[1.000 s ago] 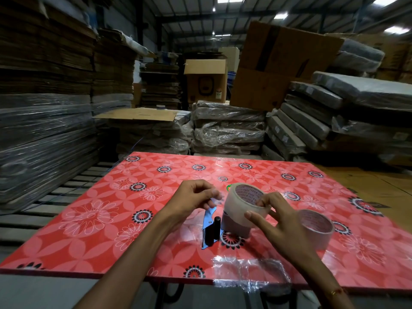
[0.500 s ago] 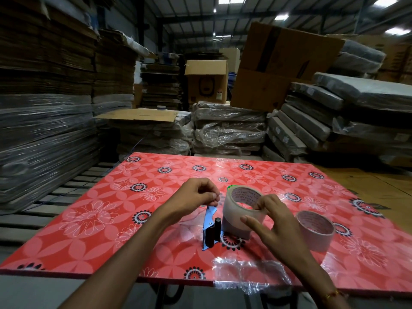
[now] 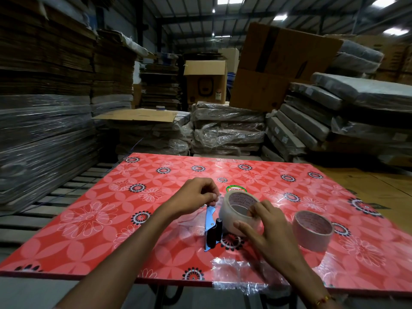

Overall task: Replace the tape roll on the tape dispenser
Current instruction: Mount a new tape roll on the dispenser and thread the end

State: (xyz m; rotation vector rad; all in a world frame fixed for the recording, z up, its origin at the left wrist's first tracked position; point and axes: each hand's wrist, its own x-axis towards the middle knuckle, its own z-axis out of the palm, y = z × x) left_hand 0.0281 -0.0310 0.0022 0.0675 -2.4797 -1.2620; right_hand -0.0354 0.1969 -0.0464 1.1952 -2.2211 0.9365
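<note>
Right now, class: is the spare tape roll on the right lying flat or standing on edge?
Lying flat: the spare tape roll rests on the table, its hollow core facing up.

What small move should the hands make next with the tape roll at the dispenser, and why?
Probably pull the tape end farther out toward the blue dispenser. The left hand pinches something small beside the tape roll, likely its loose end, while the right hand holds that roll upright next to the dispenser. The second roll lies apart, untouched.

A warehouse. Tall stacks of flattened brown cardboard, plastic-wrapped bundles and open brown cardboard boxes fill it. Strip lights hang under a metal roof.
</note>
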